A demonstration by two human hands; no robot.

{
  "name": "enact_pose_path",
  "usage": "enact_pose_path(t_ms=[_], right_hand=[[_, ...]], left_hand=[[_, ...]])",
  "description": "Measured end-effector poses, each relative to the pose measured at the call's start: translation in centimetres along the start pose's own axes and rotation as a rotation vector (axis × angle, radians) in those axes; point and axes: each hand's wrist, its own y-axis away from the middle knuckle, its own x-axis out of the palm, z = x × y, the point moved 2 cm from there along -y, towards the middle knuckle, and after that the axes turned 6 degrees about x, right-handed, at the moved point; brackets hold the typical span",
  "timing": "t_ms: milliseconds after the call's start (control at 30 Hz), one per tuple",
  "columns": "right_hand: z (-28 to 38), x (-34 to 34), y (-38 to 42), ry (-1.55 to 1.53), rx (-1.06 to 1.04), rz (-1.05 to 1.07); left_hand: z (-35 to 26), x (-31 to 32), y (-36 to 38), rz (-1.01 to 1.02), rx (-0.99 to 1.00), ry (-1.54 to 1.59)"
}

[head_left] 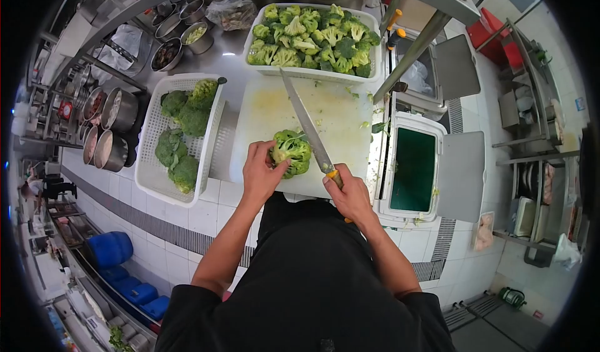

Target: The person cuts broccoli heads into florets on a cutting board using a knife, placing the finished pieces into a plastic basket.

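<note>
A head of broccoli point(296, 155) lies on the white cutting board point(262, 111), its cut stem side facing up. My left hand point(262, 169) grips it from the left, fingers and thumb closed around its edge. In my right hand point(350, 193) is a long kitchen knife point(306, 121), held by its yellow handle. The blade slants up and left across the board, passing just right of the broccoli, its tip near the far edge. Small green scraps point(364, 125) are scattered along the board's right side.
Behind the board a white basket point(312, 74) is heaped with cut florets. To the left, another white basket point(140, 158) holds several whole broccoli heads. An open bin point(414, 171) with a green interior stands at the right. Metal bowls point(167, 55) sit at the back left.
</note>
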Motion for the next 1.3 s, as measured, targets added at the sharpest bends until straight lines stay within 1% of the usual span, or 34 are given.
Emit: enact_pose_path(t_ms=[33, 100, 133, 167, 200, 267, 300, 367, 400, 467, 500, 567, 600, 633, 667, 733, 800, 867, 900, 967, 1000, 1067, 1133, 1200, 1300], right_hand=[[0.2, 0.5, -0.4, 0.002, -0.03, -0.004], [0.3, 1.5, -1.1, 0.002, -0.057, -0.008], [0.5, 2.1, -1.6, 0.003, -0.112, -0.019], [0.6, 2.7, -2.0, 0.003, -0.167, -0.03], [0.5, 3.3, -2.5, 0.001, -0.164, -0.029], [0.8, 3.9, -3.0, -0.046, -0.252, -0.086], [1.0, 4.1, -3.0, -0.045, -0.254, -0.081], [1.5, 4.0, -2.4, -0.157, -0.338, -0.226], [1.4, 4.3, -2.7, -0.156, -0.341, -0.221], [0.9, 5.0, -3.8, 0.01, -0.36, -0.149], [0.6, 5.1, -4.3, 0.01, -0.359, -0.153], [0.9, 5.0, -5.6, 0.072, -0.335, -0.074], [1.3, 4.8, -6.1, 0.072, -0.339, -0.075], [1.3, 4.4, -6.3, -0.012, -0.267, -0.117], [1.5, 3.9, -6.6, -0.096, -0.198, -0.161], [1.9, 3.2, -6.4, -0.108, -0.186, -0.168], [1.9, 3.2, -5.8, -0.102, -0.175, -0.126], [1.7, 4.1, -5.4, -0.077, -0.19, -0.092], [1.7, 4.6, -5.3, -0.053, -0.206, -0.057], [1.9, 5.1, -5.3, -0.06, -0.198, -0.045], [2.0, 5.3, -5.3, -0.066, -0.19, -0.032], [2.4, 5.0, -5.2, -0.051, -0.207, -0.038], [3.1, 4.5, -5.0, -0.034, -0.229, -0.047], [4.2, 3.5, -4.3, -0.076, -0.253, -0.123], [5.0, 3.2, -3.9, -0.117, -0.288, -0.175]], left_hand=[[0.2, 0.0, 0.2, -0.058, 0.052, 0.006], [0.3, 0.4, 0.8, -0.056, 0.04, 0.065], [0.4, 0.6, 1.1, -0.055, 0.029, 0.125], [0.2, 0.7, 1.4, -0.053, 0.027, 0.124], [0.0, 0.8, 1.7, -0.058, 0.04, 0.141], [-0.1, 0.9, 2.0, -0.065, 0.051, 0.157], [0.0, 1.0, 2.0, -0.065, 0.059, 0.157], [0.4, 1.0, 2.3, -0.071, 0.059, 0.154], [0.5, 1.0, 2.3, -0.071, 0.079, 0.144], [0.7, 1.1, 2.2, -0.068, 0.101, 0.134], [0.7, 1.1, 2.2, -0.079, 0.099, 0.137], [0.7, 1.1, 1.4, -0.09, 0.108, 0.14], [0.9, 1.0, 1.1, -0.109, 0.013, 0.18], [1.3, 0.9, 1.1, -0.125, -0.088, 0.219], [1.2, 0.7, 0.8, -0.126, -0.088, 0.218], [1.3, 0.3, 0.2, -0.138, -0.247, 0.261], [1.1, -0.7, -0.6, -0.114, -0.259, 0.22], [0.6, -1.6, -1.0, 0.091, -0.332, -0.08], [0.6, -1.6, -0.6, 0.091, -0.331, -0.08], [-0.3, -2.1, 0.2, -0.073, 0.083, -0.189], [-0.1, -2.2, 0.2, -0.071, 0.082, -0.191], [0.1, -2.4, 0.3, 0.056, 0.173, -0.146], [0.4, -2.5, 0.2, 0.064, 0.174, -0.151], [0.3, -2.3, 0.2, 0.072, 0.175, -0.152], [-0.1, -1.8, 0.4, 0.102, 0.186, -0.128]])
